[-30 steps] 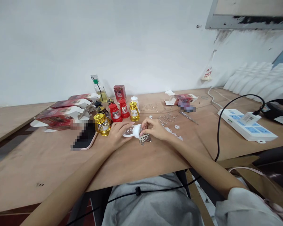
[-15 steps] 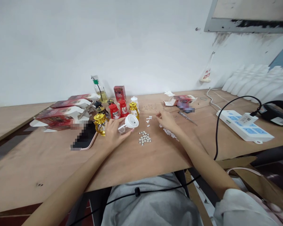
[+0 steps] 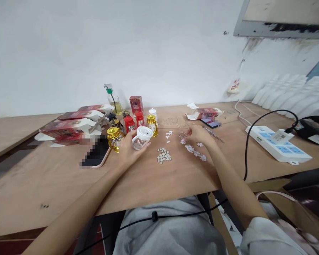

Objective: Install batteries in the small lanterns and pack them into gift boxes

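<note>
My left hand (image 3: 130, 148) is wrapped round a small white lantern (image 3: 145, 133) with a clear body, its round underside tilted up toward me. My right hand (image 3: 198, 136) is bent in a pinch above the table, and a thin bent wire (image 3: 182, 134) shows at its fingertips. Small white plastic pieces (image 3: 194, 151) lie in a row just below that hand. Between the hands is a cluster of button cells (image 3: 164, 156), with several white bits (image 3: 168, 134) behind it. Gold lanterns (image 3: 152, 124), red lanterns (image 3: 129, 124) and dark ones stand behind my left hand.
Red boxes (image 3: 71, 125) and a phone (image 3: 97, 156) lie at left. A bottle of yellowish liquid (image 3: 117, 107) and an upright red box (image 3: 136, 104) stand behind. At right are a screwdriver (image 3: 214, 134), an opened box (image 3: 208, 113) and a power strip (image 3: 279, 143) with a black cable.
My right hand has moved right and curled its fingers, uncovering the white pieces and showing a thin wire. My left hand has turned the white lantern so its underside faces up more.
</note>
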{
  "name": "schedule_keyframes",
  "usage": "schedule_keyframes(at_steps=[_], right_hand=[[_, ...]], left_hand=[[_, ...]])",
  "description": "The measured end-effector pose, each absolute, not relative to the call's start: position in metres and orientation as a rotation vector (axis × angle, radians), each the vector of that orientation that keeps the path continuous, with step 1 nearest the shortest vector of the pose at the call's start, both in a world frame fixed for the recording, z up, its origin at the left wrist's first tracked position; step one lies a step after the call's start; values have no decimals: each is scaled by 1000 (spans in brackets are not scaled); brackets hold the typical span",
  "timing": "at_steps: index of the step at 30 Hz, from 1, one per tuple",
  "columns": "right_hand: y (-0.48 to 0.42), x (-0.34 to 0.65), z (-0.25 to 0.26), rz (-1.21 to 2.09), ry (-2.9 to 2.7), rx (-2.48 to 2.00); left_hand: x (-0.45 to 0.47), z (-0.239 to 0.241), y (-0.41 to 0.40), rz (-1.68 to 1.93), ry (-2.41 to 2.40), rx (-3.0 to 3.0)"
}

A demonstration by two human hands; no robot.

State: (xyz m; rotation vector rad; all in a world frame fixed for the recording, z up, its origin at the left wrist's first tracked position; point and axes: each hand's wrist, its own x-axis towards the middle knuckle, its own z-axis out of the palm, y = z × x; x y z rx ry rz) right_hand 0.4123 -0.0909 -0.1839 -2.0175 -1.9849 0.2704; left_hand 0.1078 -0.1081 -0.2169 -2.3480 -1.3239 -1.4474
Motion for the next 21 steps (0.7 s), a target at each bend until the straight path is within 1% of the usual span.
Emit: schedule_keyframes(at_steps=[5,10,17,21], right_hand=[[-89,406,-190,397,-2128,-1926],[-85,404,-194,455,-2204,-1867],[-84,400,-196,456,-2283,-1767],[-89,398,-194,421,-2261,-1782]], left_hand=[[109,-216,-111,-1573,-1368,-2382],[109,-215,-110,-1619,-1322,-2374],[110,-216,-110,-1425,-1242,-2396],[110,-218,-109,-1434,-1226,-2388]])
